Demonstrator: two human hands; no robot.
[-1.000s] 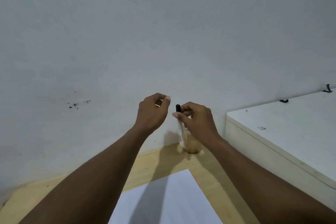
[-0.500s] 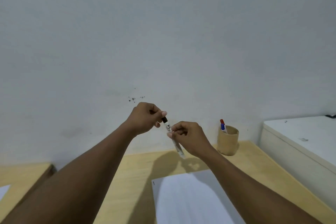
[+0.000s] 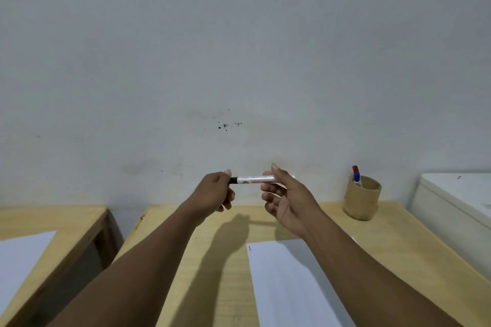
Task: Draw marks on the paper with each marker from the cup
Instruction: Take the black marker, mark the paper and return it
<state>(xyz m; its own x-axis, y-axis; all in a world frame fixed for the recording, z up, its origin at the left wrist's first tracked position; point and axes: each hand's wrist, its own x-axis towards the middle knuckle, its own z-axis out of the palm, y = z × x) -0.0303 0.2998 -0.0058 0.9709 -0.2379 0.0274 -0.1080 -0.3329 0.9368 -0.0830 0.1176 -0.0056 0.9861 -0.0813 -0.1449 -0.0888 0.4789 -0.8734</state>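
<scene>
I hold a white marker [image 3: 252, 180] level in the air in front of the wall, above the wooden table. My left hand [image 3: 215, 192] pinches its black cap end. My right hand [image 3: 285, 198] grips the white barrel between thumb and fingers. A sheet of white paper [image 3: 292, 287] lies on the table below, with a small red mark near its top left corner. A brown cup [image 3: 361, 200] stands at the back right of the table, holding a red marker and a blue marker [image 3: 356, 176].
The light wooden table [image 3: 212, 260] runs up to a white wall. A second wooden table [image 3: 53, 223] with another white sheet [image 3: 18, 260] stands to the left across a gap. A white cabinet [image 3: 459, 199] borders the table on the right.
The view has swung left and down, so the cup now sits far right. The marker went from upright to level, and my left hand closed on its black cap end.
</scene>
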